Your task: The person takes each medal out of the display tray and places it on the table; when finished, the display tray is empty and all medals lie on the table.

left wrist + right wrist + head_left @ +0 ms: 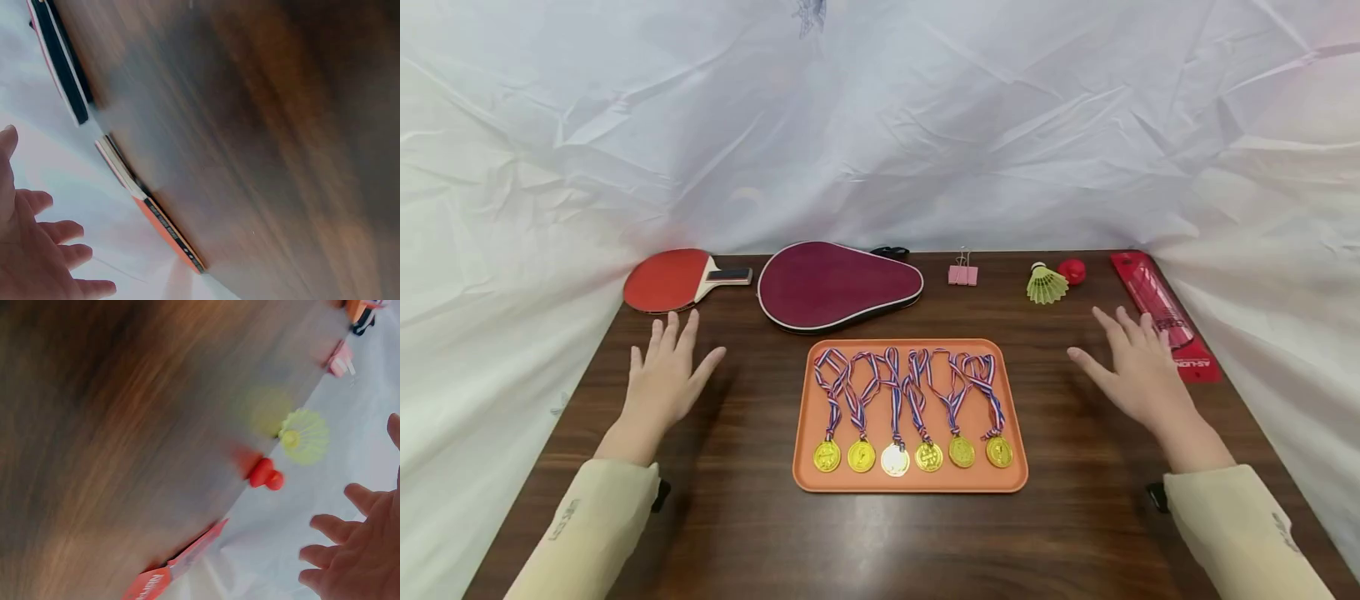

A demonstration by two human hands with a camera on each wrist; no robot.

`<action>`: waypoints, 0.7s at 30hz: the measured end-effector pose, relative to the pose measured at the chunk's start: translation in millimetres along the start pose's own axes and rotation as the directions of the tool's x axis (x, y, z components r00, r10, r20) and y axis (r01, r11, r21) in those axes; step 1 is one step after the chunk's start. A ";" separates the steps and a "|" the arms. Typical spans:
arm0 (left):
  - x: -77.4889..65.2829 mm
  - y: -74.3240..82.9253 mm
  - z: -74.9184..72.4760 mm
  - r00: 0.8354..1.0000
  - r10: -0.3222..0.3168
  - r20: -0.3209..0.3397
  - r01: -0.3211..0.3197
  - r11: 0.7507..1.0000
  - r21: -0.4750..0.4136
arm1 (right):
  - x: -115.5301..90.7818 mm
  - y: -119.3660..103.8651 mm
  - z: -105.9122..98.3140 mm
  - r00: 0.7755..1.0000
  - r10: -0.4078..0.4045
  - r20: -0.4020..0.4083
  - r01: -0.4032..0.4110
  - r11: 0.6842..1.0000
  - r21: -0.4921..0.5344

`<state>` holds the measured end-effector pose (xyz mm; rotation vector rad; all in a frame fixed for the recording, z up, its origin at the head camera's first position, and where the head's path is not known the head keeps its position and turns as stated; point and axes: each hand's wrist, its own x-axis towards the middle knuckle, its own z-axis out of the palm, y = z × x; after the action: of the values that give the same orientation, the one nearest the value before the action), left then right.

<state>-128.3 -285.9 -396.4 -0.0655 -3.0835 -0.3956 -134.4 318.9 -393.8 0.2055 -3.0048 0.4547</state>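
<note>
Fingers spread, my left hand [662, 375] hovers over the left side of the table, nearest to a red table tennis bat [664, 281] with a white and black handle. On the other side my right hand [1138, 371] has its fingers spread too and holds nothing. By its fingertips lies a red packaged item [1161, 312] on a card, overlapped by the hand in the head view. Between the hands an orange tray [910, 483] carries a row of medals, several gold and one silver [895, 460], their striped ribbons [891, 387] laid out toward the back.
Along the back edge stand a maroon bat case [838, 285], a pink binder clip [962, 275], a yellow shuttlecock [1047, 284] and a small red object [1072, 271]. A white cloth [880, 125] hangs behind and at both sides of the dark wooden table [895, 550].
</note>
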 end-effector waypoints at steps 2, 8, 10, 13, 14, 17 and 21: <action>-8.7 4.2 -2.6 1.000 0.019 -0.020 -0.020 1.000 -0.016 | -4.7 -7.3 -0.7 1.000 -0.030 -0.004 0.030 0.999 0.022; -36.3 21.8 -1.0 0.990 0.115 -0.082 -0.120 0.991 -0.058 | -20.8 -37.3 0.3 0.994 -0.104 -0.009 0.105 0.993 0.054; -45.5 28.2 0.7 0.985 0.148 -0.093 -0.155 0.985 -0.069 | -26.7 -47.4 2.1 0.994 -0.112 0.003 0.112 0.992 0.057; -57.1 38.3 5.0 0.974 0.200 -0.109 -0.210 0.974 -0.085 | -36.2 -60.0 5.5 0.993 -0.107 0.042 0.104 0.992 0.072; -60.4 41.8 6.7 0.971 0.211 -0.109 -0.222 0.970 -0.095 | -38.9 -63.6 6.7 0.993 -0.105 0.057 0.101 0.992 0.079; -69.3 52.4 12.7 0.964 0.238 -0.117 -0.252 0.959 -0.127 | -45.8 -73.4 10.3 0.990 -0.091 0.108 0.081 0.992 0.098; -79.6 66.4 19.1 0.968 0.237 -0.079 -0.249 0.945 -0.213 | -50.8 -83.9 15.6 0.985 -0.094 0.146 0.076 0.989 0.123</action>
<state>-46.3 -219.8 -401.1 -0.4295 -2.9153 -0.7107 -73.1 240.9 -390.3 0.3939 -3.1025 0.6342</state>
